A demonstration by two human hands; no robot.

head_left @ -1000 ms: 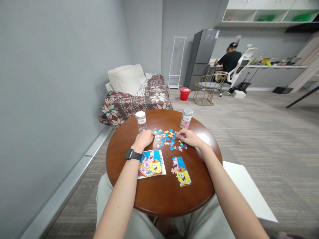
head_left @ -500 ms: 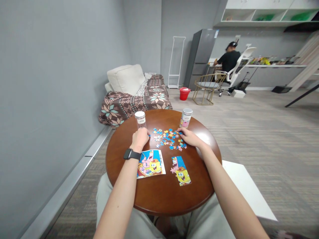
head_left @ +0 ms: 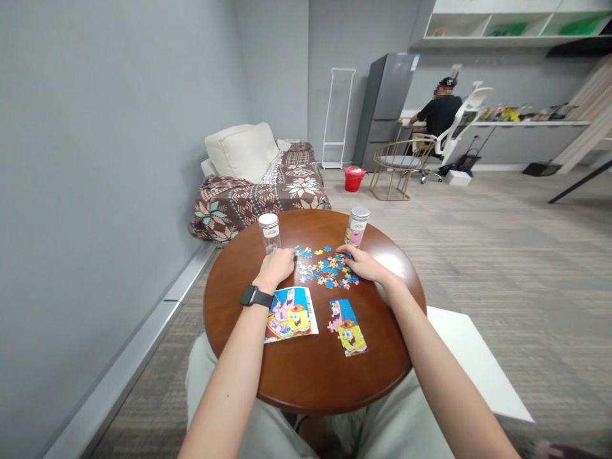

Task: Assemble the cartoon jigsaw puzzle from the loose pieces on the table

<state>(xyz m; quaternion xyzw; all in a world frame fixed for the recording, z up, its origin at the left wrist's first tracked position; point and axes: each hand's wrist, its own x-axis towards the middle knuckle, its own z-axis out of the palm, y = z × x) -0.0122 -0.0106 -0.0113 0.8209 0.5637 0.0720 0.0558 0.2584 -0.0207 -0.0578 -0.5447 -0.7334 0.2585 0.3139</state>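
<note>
Loose puzzle pieces (head_left: 333, 263) are being seen scattered between the hands on the round worktop (head_left: 329, 386); many are being judged left to join. Nearer the body, a joined block (head_left: 352, 336) is being shown, uneven along its left edge; beside it, a wider scene is being displayed on the picture sheet (head_left: 297, 319). The pile's left edge is being met by the left hand (head_left: 278, 264), its right by the right hand (head_left: 362, 262); whether either grip is clamped on a piece cannot be told. Behind, two lidded jars are being stood upright: clear (head_left: 271, 238) and printed (head_left: 356, 233); contents not determined.
</note>
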